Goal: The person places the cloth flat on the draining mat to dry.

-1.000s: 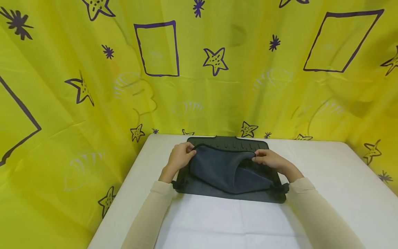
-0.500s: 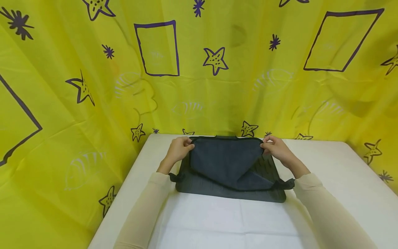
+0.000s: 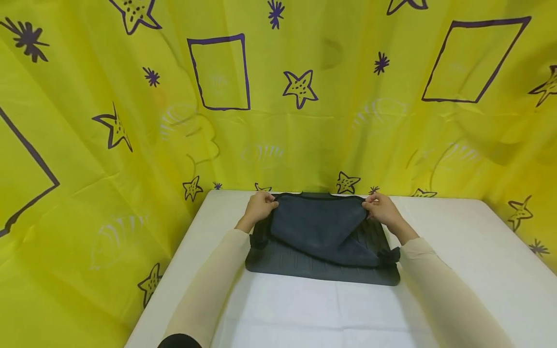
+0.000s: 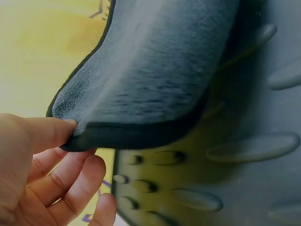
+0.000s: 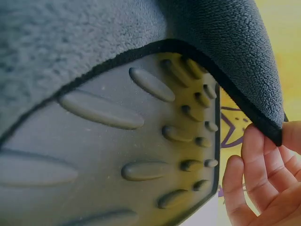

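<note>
Head view: your left hand and right hand, well apart, pinch two corners of a black-edged grey cloth. It covers part of a ridged dark mat on the white surface.

Cloth I hold: slate blue-grey from above; mottled grey nap up close in both my wrist views; edging plain black. Tray under it: dark grey to near-black, patterned with long raised ovals and smaller studs, a yellow cast across the studded end. Bench: white. Curtain: bright yellow, printed with dark purple outlined stars, dotted inside, plus spiky bursts and hand-drawn rectangles; fainter whitish striped motifs among them. My sleeves: plain cream. Round patch on my left one: solid black.
</note>
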A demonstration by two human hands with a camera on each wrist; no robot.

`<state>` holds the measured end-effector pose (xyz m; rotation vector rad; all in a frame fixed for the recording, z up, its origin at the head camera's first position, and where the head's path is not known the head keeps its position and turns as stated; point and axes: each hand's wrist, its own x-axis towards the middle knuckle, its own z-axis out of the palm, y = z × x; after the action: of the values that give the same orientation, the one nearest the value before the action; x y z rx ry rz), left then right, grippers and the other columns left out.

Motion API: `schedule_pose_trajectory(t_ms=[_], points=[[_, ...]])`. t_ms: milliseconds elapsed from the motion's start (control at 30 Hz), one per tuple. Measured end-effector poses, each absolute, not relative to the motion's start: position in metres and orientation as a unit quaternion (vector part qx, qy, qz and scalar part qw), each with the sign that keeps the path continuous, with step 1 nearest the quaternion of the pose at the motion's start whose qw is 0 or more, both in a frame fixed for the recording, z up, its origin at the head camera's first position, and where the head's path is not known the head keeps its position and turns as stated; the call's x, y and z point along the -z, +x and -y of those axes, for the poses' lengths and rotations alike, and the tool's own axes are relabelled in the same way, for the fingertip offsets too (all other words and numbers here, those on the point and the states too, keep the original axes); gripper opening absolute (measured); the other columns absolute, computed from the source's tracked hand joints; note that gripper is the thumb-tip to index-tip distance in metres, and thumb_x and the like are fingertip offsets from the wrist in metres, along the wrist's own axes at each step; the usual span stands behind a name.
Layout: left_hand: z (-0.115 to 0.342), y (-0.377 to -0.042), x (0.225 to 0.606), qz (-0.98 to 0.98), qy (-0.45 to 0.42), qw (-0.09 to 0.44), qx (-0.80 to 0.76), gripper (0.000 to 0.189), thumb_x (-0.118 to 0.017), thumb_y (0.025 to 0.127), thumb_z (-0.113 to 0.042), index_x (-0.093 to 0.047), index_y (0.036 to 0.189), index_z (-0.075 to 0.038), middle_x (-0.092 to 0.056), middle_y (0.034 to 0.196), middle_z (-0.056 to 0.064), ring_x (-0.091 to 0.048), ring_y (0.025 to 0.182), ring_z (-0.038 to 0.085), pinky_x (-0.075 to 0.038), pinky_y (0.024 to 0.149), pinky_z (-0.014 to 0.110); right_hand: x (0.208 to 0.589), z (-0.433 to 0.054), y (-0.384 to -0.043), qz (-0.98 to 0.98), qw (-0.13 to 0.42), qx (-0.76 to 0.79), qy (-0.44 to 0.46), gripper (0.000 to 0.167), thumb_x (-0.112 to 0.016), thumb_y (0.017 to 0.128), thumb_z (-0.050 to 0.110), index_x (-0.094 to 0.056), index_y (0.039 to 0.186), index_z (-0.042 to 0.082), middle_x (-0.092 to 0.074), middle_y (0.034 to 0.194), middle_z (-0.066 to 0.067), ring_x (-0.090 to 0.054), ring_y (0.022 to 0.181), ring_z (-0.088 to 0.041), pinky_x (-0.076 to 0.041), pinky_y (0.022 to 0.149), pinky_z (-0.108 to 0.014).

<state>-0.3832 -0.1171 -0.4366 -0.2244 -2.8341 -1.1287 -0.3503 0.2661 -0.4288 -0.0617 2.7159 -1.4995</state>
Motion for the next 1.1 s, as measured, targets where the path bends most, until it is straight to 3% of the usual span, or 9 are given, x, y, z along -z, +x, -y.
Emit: schedule_pose_trajectory(t_ms=[267,467,800,967,1100], points=[[0.112,-0.394,0.448,0.927,-0.034,0.024,0.373,0.023,-0.069,0.097,-0.022,-0.074,0.109,-0.004,-0.074,0.103,0.012,-0.068,0.092,0.027,-0.054,0.081,0.039,0.437,-0.266,-0.364,-0.877,0.01,0.481,-0.007,0.025,-0.055,0.104,0.013,-0.054,0.114,-0.009,-0.065,0.076,0.008,-0.062,0.067,-0.011,-0.054,0.068,-0.029],[0.107,-0.398,0.451,0.925,-0.009,0.012,0.379,0.023,-0.067,0.098,-0.023,-0.074,0.111,-0.004,-0.074,0.109,0.013,-0.068,0.102,0.031,-0.054,0.09,0.044,0.436,-0.262,-0.371,-0.888,0.01,0.46,0.017,0.027,-0.055,0.104,0.018,-0.056,0.115,-0.007,-0.062,0.075,0.006,-0.064,0.073,-0.019,-0.049,0.069,-0.032],[0.097,-0.399,0.446,0.929,0.002,0.015,0.37,0.019,-0.066,0.099,-0.023,-0.072,0.108,-0.007,-0.073,0.113,0.013,-0.067,0.097,0.031,-0.053,0.083,0.043,0.439,-0.257,-0.379,-0.889,-0.004,0.456,0.023,0.024,-0.054,0.104,0.014,-0.057,0.113,-0.008,-0.059,0.082,-0.001,-0.059,0.073,-0.017,-0.047,0.063,-0.026],[0.097,-0.398,0.444,0.938,-0.005,-0.005,0.346,0.025,-0.068,0.098,-0.024,-0.073,0.114,-0.006,-0.072,0.12,0.014,-0.068,0.103,0.032,-0.054,0.088,0.044,0.447,-0.262,-0.381,-0.874,0.044,0.483,0.025,0.027,-0.053,0.105,0.019,-0.053,0.117,-0.006,-0.061,0.086,-0.003,-0.061,0.072,-0.01,-0.052,0.065,-0.024],[0.099,-0.398,0.444,0.943,-0.017,-0.035,0.33,0.025,-0.068,0.097,-0.027,-0.074,0.111,-0.006,-0.072,0.115,0.012,-0.065,0.09,0.025,-0.052,0.078,0.037,0.447,-0.272,-0.378,-0.864,0.102,0.493,0.003,0.04,-0.053,0.106,0.03,-0.053,0.121,-0.007,-0.064,0.092,-0.005,-0.065,0.075,-0.007,-0.055,0.069,-0.024]])
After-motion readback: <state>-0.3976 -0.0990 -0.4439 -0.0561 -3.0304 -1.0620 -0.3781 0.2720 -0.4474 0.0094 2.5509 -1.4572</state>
